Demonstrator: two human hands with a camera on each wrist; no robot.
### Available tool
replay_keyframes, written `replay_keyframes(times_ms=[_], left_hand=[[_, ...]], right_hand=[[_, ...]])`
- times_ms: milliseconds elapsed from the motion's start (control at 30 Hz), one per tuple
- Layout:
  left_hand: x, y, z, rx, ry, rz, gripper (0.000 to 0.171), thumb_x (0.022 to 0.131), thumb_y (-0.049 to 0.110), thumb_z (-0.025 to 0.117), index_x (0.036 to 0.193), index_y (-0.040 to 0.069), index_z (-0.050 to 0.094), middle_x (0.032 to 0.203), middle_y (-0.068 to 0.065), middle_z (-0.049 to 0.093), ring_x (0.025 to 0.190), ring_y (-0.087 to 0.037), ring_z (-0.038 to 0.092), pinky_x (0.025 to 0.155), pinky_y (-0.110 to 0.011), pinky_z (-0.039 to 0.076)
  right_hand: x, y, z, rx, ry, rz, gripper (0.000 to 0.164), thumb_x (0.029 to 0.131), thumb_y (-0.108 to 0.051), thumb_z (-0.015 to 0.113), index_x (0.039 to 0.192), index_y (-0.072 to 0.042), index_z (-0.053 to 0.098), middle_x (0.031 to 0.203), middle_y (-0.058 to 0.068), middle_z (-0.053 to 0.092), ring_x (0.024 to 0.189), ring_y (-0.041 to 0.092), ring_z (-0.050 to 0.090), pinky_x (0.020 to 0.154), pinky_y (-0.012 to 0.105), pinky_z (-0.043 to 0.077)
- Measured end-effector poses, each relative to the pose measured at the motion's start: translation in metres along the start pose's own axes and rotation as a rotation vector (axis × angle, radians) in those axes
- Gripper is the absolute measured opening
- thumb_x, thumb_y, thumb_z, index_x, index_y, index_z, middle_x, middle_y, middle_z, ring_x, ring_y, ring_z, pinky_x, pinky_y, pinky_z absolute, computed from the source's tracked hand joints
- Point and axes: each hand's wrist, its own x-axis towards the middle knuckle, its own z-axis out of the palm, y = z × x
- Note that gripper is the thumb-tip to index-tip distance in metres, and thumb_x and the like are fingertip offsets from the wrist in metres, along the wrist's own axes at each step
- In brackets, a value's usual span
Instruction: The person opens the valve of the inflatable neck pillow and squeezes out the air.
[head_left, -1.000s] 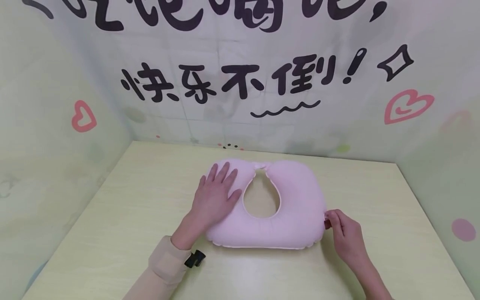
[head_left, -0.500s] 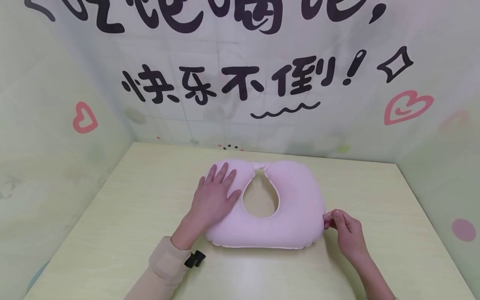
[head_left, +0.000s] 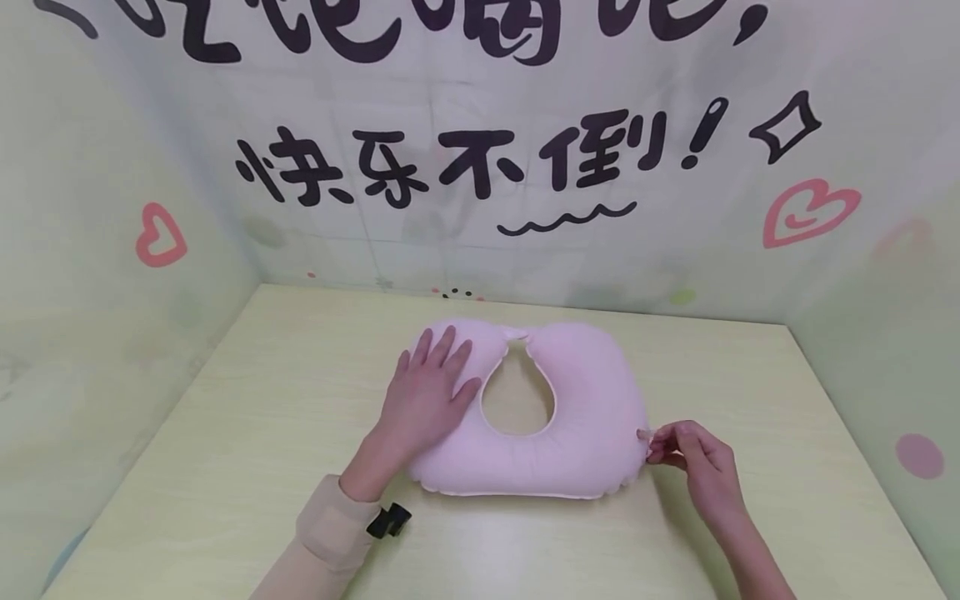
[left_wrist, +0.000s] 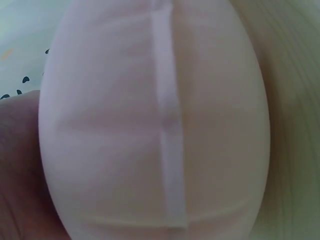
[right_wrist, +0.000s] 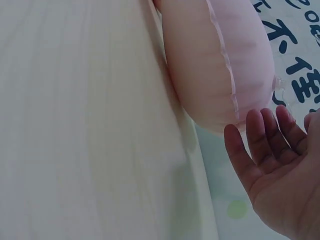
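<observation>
A pink inflated neck pillow (head_left: 600, 392) lies on the table, its two ends meeting at the back around a teardrop opening. On its left side rests my left hand (head_left: 426, 400), fingers spread flat over the top. In the left wrist view the pillow's seamed side (left_wrist: 115, 150) fills most of the picture. My right hand (head_left: 697, 467) is at the pillow's right edge, thumb and index finger pinching the cap end of a clear air valve (right_wrist: 279, 84). A thin clear strip runs from the valve to these fingertips. The cap itself is mostly hidden by them.
The pale wood-grain table (head_left: 247, 467) is enclosed by printed fabric walls (head_left: 360, 250) at the back and both sides. A wrist band (head_left: 337, 517) with a black clip (head_left: 389, 521) sits on the left forearm.
My right hand has drawn slightly outward from the pillow's edge, and the small clear valve now shows apart from the pinching fingertips. The left hand stays in place on the pillow.
</observation>
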Motion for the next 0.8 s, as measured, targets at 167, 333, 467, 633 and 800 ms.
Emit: replay_keyframes(times_ms=[167,333,467,633,800], left_hand=[[-0.001,-0.004,-0.001,-0.027,0.015,0.034,0.056,0.105,0.039,0.055,0.151,0.007,0.052,0.161,-0.021,0.036,0.151,-0.045,0.023,0.117,-0.065,0.023],[0.000,-0.006,-0.004,-0.058,0.045,0.073,0.055,0.105,0.037,0.055,0.150,0.005,0.052,0.160,-0.022,0.037,0.151,-0.042,0.024,0.118,-0.063,0.022],[0.006,-0.004,-0.012,-0.055,0.070,0.106,0.052,0.105,0.034,0.058,0.148,0.005,0.055,0.158,-0.021,0.041,0.150,-0.042,0.028,0.119,-0.061,0.024],[0.020,0.004,-0.018,0.000,0.061,0.155,0.047,0.101,0.027,0.065,0.142,0.006,0.060,0.156,-0.020,0.045,0.147,-0.044,0.033,0.116,-0.059,0.031],[0.031,0.014,-0.022,0.081,0.028,0.205,0.048,0.101,0.027,0.066,0.144,0.009,0.058,0.156,-0.018,0.045,0.147,-0.044,0.033,0.115,-0.060,0.033]], right_hand=[[0.009,-0.013,0.004,-0.120,0.113,0.029,0.031,0.110,-0.007,0.043,0.103,0.019,0.059,0.081,0.006,0.067,0.072,0.010,0.068,0.072,0.022,0.059],[0.028,-0.030,0.014,-0.394,0.142,-0.025,0.018,0.104,-0.003,0.055,0.116,0.006,0.066,0.101,0.002,0.069,0.090,-0.002,0.063,0.082,0.012,0.051],[0.046,-0.041,0.026,-0.557,0.039,-0.176,0.026,0.099,0.001,0.061,0.125,0.003,0.065,0.122,0.016,0.066,0.108,0.012,0.060,0.092,0.022,0.048],[0.069,-0.052,0.047,-0.719,-0.169,-0.223,0.039,0.100,-0.007,0.062,0.138,0.002,0.058,0.145,0.024,0.052,0.133,0.043,0.048,0.105,0.060,0.039],[0.093,-0.049,0.068,-0.900,-0.338,-0.228,0.045,0.102,-0.016,0.061,0.144,0.000,0.054,0.153,0.026,0.044,0.139,0.048,0.040,0.111,0.063,0.033]])
